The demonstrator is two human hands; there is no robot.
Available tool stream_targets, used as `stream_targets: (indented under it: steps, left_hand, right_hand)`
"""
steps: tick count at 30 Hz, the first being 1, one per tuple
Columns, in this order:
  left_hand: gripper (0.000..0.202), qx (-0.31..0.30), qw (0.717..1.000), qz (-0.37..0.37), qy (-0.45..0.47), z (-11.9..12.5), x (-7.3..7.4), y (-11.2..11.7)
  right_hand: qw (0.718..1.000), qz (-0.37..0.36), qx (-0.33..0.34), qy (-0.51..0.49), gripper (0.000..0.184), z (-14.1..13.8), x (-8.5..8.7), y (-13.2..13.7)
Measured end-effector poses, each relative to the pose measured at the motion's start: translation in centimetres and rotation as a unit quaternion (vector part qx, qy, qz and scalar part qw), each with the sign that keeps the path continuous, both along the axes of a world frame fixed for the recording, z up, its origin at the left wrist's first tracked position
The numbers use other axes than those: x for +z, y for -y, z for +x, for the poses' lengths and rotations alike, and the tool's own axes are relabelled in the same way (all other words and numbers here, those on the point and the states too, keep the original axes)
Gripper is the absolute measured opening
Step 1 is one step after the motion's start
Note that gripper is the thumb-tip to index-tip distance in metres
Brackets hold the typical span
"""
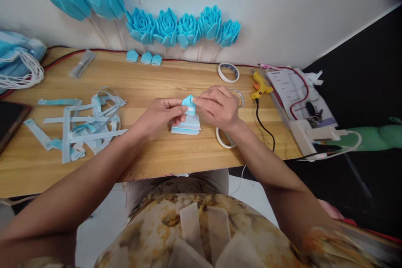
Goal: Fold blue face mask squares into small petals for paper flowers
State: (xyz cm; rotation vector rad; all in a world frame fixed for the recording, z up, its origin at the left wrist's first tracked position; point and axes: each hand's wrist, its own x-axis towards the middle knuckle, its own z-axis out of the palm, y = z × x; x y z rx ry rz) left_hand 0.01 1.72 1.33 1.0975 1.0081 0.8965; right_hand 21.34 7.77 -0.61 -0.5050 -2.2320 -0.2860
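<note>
The small blue folded piece [189,101] is sitting up in the air between the two hands, just above a low stack of blue and white pieces [186,126] that is lying on the wooden table [157,81], near its front edge and about the middle of its width. The left hand [161,113] is pinching the piece from its left side, thumb and forefinger closed together on the lower part. The right hand [216,106] is meeting it from the other side, its fingertips [198,101] pressed on the upper fold and the remaining fingers curling loosely behind. Both grips are looking tight, with no gap showing around the piece.

Judging by the pinch, the work in hand is shaping or creasing this one piece. Any further fold seems to call for one hand staying clamped while the other is shifting its fingertips along the edge.

A tape roll [223,139] is lying just under the right wrist and a second tape roll [228,72] is resting farther back. A yellow glue gun [260,86] is lying to the right of them. A heap of blue strips [84,121] is spreading out well to the left, three small folded pieces [144,57] are sitting at the back edge, and blue roses [182,29] are leaning against the wall
</note>
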Motion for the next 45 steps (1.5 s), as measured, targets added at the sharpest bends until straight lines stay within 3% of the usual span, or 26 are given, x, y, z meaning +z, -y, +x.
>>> stream_targets:
  steps: [8, 12, 14, 16, 19, 21, 23, 31, 37, 45]
  left_hand:
    - [0.024, 0.016, 1.0, -0.009, 0.018, 0.0, -0.3, -0.1]
    - [0.022, 0.035, 0.999, -0.007, 0.031, -0.1, -0.5, -0.3]
    - [0.024, 0.033, 0.999, 0.01, 0.014, -0.2, -0.6, -0.3]
    - [0.026, 0.031, 0.999, 0.036, -0.023, -0.2, -0.5, -0.2]
    - [0.023, 0.047, 0.994, 0.066, -0.069, 0.0, -0.4, -0.1]
    - [0.02, 0.055, 0.993, 0.077, -0.076, 0.2, -0.3, 0.0]
    - [0.02, 0.053, 0.991, 0.09, -0.081, 0.4, -0.2, 0.0]
    - [0.019, 0.049, 0.985, 0.119, -0.115, 0.8, -0.1, 0.2]
    - [0.015, 0.054, 0.983, 0.108, -0.136, 0.7, -0.1, 0.3]
    - [0.018, 0.025, 0.977, 0.126, -0.171, 0.5, -0.8, 0.1]
  right_hand:
    - [0.998, -0.028, 0.045, 0.039, 0.02, -0.3, 0.6, 0.0]
    - [0.99, -0.112, 0.075, 0.03, 0.03, 0.0, 1.1, 0.0]
    - [0.977, -0.199, 0.071, -0.014, 0.031, 0.1, 1.4, 0.2]
    - [0.942, -0.322, 0.06, -0.071, 0.031, 0.1, 1.4, 0.4]
    - [0.85, -0.502, 0.084, -0.136, 0.038, -0.1, 1.1, 0.7]
    - [0.797, -0.573, 0.113, -0.152, 0.044, -0.5, 0.6, 0.8]
    - [0.774, -0.6, 0.127, -0.156, 0.05, -0.8, 0.1, 0.9]
    - [0.802, -0.563, 0.105, -0.167, 0.05, -1.5, -0.4, 1.3]
    - [0.786, -0.575, 0.125, -0.191, 0.043, -1.2, 0.0, 1.3]
    - [0.81, -0.548, 0.08, -0.193, 0.048, -1.1, -0.4, 1.2]
